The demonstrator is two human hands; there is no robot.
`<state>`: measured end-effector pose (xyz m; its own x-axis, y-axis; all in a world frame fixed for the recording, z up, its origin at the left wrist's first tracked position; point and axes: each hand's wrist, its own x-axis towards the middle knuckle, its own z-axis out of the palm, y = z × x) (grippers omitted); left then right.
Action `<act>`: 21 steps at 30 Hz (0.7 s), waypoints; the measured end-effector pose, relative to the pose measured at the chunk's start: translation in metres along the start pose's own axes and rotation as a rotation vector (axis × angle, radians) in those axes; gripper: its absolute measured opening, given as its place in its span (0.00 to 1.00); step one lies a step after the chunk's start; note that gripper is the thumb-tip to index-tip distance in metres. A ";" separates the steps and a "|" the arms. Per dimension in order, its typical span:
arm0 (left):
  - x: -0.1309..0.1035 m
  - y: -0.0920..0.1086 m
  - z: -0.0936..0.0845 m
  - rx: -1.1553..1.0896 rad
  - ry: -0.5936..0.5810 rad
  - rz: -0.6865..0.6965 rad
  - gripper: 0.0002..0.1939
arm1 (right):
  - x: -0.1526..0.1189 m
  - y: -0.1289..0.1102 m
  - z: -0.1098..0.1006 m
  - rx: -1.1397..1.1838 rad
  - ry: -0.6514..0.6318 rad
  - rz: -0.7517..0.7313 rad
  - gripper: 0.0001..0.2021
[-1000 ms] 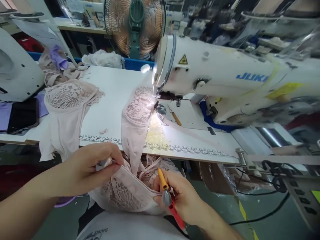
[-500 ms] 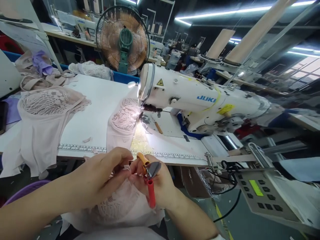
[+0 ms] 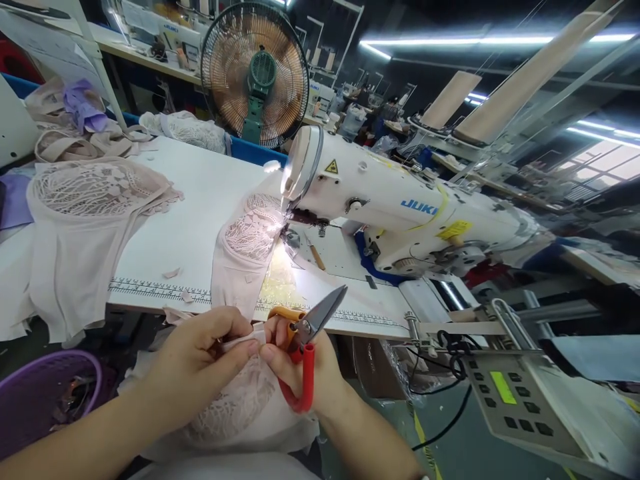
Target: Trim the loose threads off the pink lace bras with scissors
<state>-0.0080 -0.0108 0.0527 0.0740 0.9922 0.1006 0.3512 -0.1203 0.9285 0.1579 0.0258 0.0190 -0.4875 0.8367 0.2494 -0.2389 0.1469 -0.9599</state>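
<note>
Pale pink lace fabric point(image 3: 235, 407) hangs over the lap, its upper edge pinched by my left hand point(image 3: 210, 357). Beside it, my right hand point(image 3: 305, 360) pinches the same edge with thumb and finger. Scissors point(image 3: 320, 313) with an orange and a red handle also rest in my right hand, blades pointing up and right. Another lace piece point(image 3: 240, 253) lies under the needle of the white sewing machine point(image 3: 370, 187). A similar lace garment point(image 3: 85, 227) is spread on the table at the left.
The white table point(image 3: 185, 193) has a ruler strip along its front edge. A fan point(image 3: 260, 73) stands behind it. A purple basket point(image 3: 95, 373) sits low at the left, a control panel point(image 3: 515, 393) at the right.
The scissors have turned in my right hand, so their blades and red handle show more fully. My left hand has shifted slightly left. The view has moved, showing more of the purple basket.
</note>
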 end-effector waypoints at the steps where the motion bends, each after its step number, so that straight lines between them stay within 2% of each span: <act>1: 0.000 -0.001 0.000 -0.005 -0.004 -0.017 0.12 | 0.000 0.000 0.000 0.001 -0.001 0.015 0.16; 4: -0.002 -0.006 0.000 0.020 -0.008 -0.033 0.15 | 0.001 -0.003 -0.002 -0.019 0.008 0.070 0.15; 8: -0.004 -0.011 0.000 0.024 -0.076 -0.099 0.16 | 0.007 -0.011 -0.003 -0.047 0.011 0.073 0.14; 16: -0.001 -0.011 0.000 -0.106 -0.144 -0.236 0.16 | 0.021 -0.019 -0.002 -0.020 -0.041 0.068 0.17; 21: 0.004 -0.008 -0.001 -0.224 -0.175 -0.322 0.18 | 0.027 -0.023 -0.008 -0.084 -0.076 0.130 0.19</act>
<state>-0.0118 -0.0057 0.0462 0.1576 0.9550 -0.2512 0.1724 0.2239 0.9592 0.1565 0.0492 0.0468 -0.5723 0.8100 0.1280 -0.1000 0.0860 -0.9913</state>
